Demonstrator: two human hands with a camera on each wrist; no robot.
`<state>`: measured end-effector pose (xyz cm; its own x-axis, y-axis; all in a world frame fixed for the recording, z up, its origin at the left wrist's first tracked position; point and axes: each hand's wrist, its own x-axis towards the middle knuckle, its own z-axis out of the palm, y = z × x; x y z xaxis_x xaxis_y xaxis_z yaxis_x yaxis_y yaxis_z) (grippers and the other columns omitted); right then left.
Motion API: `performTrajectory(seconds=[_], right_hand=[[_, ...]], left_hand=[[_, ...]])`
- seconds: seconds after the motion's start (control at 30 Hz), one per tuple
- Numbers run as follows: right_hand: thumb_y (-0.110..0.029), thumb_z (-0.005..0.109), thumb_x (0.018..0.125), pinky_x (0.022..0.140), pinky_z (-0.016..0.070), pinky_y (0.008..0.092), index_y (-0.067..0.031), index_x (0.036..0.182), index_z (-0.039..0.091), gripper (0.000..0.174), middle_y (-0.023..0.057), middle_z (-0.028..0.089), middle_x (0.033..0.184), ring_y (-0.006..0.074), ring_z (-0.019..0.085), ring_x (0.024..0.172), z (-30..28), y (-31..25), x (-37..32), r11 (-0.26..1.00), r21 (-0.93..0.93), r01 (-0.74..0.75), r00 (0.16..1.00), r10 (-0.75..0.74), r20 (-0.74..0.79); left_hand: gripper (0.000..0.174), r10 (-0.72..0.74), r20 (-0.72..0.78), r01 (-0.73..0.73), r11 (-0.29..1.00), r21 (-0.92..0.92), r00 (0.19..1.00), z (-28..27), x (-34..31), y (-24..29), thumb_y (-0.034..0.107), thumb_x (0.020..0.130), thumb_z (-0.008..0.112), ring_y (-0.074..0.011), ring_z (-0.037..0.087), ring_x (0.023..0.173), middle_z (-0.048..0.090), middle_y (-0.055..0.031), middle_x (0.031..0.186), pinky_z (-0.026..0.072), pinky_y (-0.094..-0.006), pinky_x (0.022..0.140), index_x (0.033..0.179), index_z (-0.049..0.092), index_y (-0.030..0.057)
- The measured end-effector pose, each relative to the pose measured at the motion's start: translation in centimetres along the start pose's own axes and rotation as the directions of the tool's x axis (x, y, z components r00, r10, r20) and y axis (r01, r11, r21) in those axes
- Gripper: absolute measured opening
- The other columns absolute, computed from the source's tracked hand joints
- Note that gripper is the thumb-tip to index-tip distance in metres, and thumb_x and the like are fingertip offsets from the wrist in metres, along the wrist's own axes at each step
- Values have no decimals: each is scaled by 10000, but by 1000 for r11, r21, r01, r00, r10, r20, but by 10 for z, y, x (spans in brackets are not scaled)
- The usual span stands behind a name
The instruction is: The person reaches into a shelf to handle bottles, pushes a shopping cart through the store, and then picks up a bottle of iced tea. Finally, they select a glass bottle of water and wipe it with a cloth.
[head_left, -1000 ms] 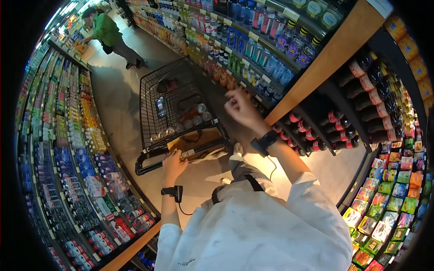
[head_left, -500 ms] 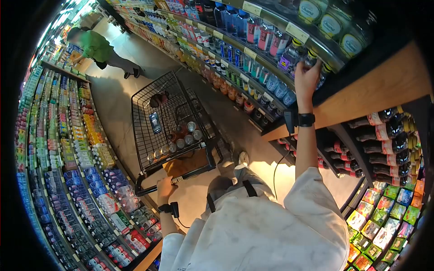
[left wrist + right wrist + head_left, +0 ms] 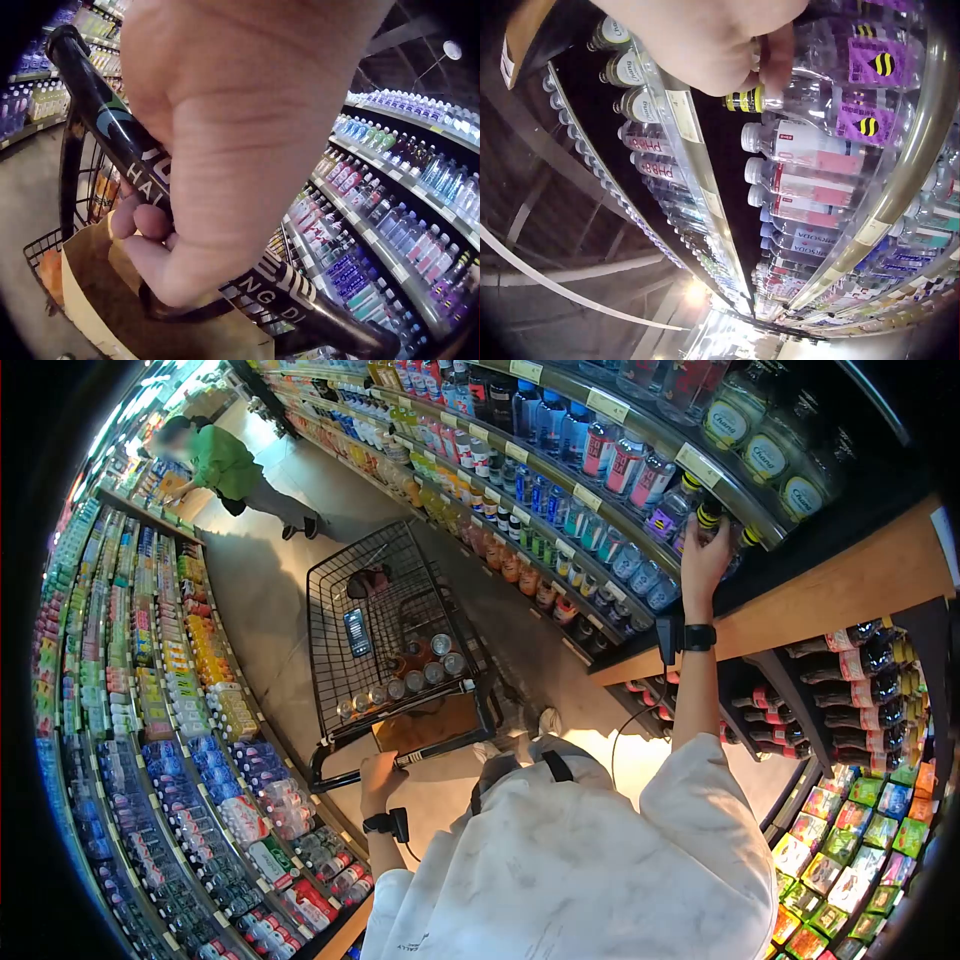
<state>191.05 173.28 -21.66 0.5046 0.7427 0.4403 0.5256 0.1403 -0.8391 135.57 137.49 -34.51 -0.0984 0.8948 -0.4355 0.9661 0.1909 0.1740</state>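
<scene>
My right hand (image 3: 706,565) reaches to the shelf at the right end and grips a clear bottle (image 3: 709,514) by its neck, just below the dark cap. In the right wrist view the curled fingers (image 3: 776,64) are at the neck, and a purple label with a yellow-and-black mark shows on the bottle (image 3: 885,60). A matching bottle with a yellow-striped cap (image 3: 744,100) stands right beside it. Down at the left, my left hand (image 3: 379,778) holds the black handle (image 3: 292,304) of a shopping cart (image 3: 322,600), fingers wrapped round the bar.
Inside the cart are several cans (image 3: 414,680), a phone (image 3: 356,632) and a brown paper bag (image 3: 90,285). Stocked drink shelves (image 3: 150,690) line the left side. A person in green (image 3: 225,460) stands farther up the aisle. Below the wooden shelf edge (image 3: 800,595) lie dark bottles (image 3: 865,715).
My right hand has gone from above the floor beside the cart up to the shelf and taken hold of a bottle's neck. The left hand stays on the cart handle.
</scene>
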Motion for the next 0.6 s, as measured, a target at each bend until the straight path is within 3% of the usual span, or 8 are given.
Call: performTrajectory(seconds=[0.03,0.1,0.23,0.33,0.43,0.47,0.57,0.6], right_hand=[[-154,692,960,694,583,341,73,1289,529,432,210,704,1027,251,745,771,-3,-1,-4,1000,15,22,1000,-22,14],[-137,686,966,710,592,335,72,1275,533,404,179,731,937,250,758,832,-3,0,-6,996,59,74,996,-76,41],[-127,675,980,738,600,325,67,1292,535,393,184,737,1008,230,763,856,-14,-10,-15,985,104,135,991,-137,13],[-161,695,977,743,596,312,53,1299,561,410,189,745,1029,192,759,859,-28,-35,-26,983,166,81,997,-79,-19],[-207,756,938,637,527,252,43,1177,635,366,70,743,833,106,709,729,-51,-82,-39,991,59,119,993,-119,-16],[-205,764,930,645,515,242,41,1160,642,358,56,732,826,92,686,727,-58,-94,-43,990,2,143,990,-143,11],[-195,778,917,682,486,218,33,1123,658,330,19,704,827,58,625,741,-71,-119,-50,976,-60,212,975,-207,77],[-190,777,919,703,481,215,29,1119,661,319,12,698,843,53,610,759,-72,-123,-55,975,-14,220,972,-218,92]], left_hand=[[260,27,-62,-28,999,-18,998,1,-2,-2,243,681,778,-339,691,801,722,-130,840,538,-450,744,872,699,84],[269,54,-22,-54,998,-29,998,-3,0,-8,253,683,781,-343,691,824,723,-133,858,537,-451,748,873,699,82],[299,93,-57,-97,993,-71,994,-11,0,-21,279,684,796,-361,686,862,716,-151,873,537,-462,760,867,695,65],[339,161,-262,-184,981,-64,952,9,2,-46,288,681,810,-369,683,877,718,-167,890,540,-465,777,916,723,60],[393,52,4,-52,997,-48,999,-16,2,-42,295,674,825,-366,687,891,729,-170,929,548,-458,796,977,749,58],[423,85,-137,-103,986,-130,987,3,2,-61,300,669,828,-366,690,890,736,-164,952,553,-457,797,1014,759,64],[399,29,-42,-35,988,-147,999,-8,5,-62,287,664,829,-366,687,885,734,-163,929,551,-463,793,979,760,53],[486,-9,107,25,989,-148,994,-16,8,-63,326,681,851,-364,695,949,737,-173,973,549,-445,852,1057,744,37]])
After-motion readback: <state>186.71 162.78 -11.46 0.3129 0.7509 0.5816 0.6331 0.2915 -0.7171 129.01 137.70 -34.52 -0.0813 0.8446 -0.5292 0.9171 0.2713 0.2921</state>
